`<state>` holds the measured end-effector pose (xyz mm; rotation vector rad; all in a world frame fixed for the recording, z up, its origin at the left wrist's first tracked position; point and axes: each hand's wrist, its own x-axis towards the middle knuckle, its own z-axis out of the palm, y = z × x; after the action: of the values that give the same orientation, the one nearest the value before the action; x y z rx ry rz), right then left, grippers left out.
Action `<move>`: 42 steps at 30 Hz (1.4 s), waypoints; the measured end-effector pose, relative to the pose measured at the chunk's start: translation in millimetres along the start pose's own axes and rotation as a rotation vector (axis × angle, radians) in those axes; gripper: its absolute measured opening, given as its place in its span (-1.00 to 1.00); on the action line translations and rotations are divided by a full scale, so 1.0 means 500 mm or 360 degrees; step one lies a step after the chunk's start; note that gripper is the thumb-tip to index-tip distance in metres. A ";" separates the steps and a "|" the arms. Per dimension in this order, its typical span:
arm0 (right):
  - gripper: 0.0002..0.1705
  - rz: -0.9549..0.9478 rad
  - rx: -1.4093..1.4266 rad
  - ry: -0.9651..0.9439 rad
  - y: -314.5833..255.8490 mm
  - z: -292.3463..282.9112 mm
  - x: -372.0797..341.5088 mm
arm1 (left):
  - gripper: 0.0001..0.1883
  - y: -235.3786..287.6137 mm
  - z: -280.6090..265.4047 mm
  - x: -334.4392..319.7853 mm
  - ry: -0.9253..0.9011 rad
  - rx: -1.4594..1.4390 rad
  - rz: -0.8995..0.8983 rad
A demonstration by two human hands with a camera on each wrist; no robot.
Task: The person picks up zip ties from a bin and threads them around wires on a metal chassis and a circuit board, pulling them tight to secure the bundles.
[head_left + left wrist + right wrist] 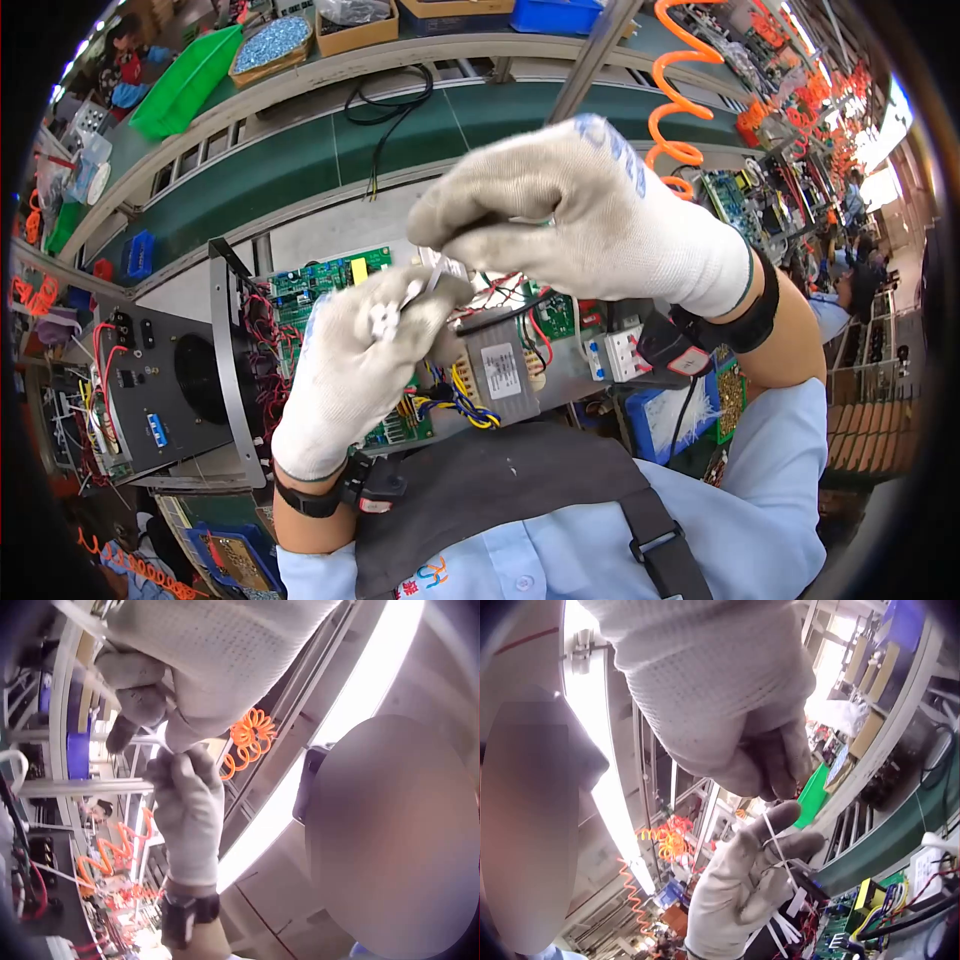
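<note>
Above the electronics, the gloved left hand (360, 365) curls round several white strips (383, 320), whose ends stick out of the fist. The right hand (590, 215), also gloved, is close above it with thumb and fingers pinched together. In the right wrist view, a thin white strip (778, 851) with a small flat tab runs from the right hand's (720, 697) fingertips to the left hand's (727, 900) fingers. The left wrist view has both hands' fingertips close together, the left (217, 660) over the right (191, 817). Under them lie a green circuit board (320, 275) and a labelled metal box (502, 370).
A black panel with a round opening (165, 385) stands at left. Behind the work runs a green conveyor (270, 165) with a black cable (385, 110) over it. An orange coiled hose (675, 100) hangs at back right. A blue bin (670, 420) sits at right.
</note>
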<state>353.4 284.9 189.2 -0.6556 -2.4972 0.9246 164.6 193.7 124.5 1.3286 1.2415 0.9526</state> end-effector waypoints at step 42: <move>-0.68 0.0512 0.0278 -0.1078 0.334 0.144 -0.040 | -0.61 -0.071 0.112 0.086 -0.0092 0.1594 0.0627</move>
<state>381.0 350.4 20.7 -0.8006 -2.8675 1.7002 220.2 224.4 77.1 2.4257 1.5054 0.5135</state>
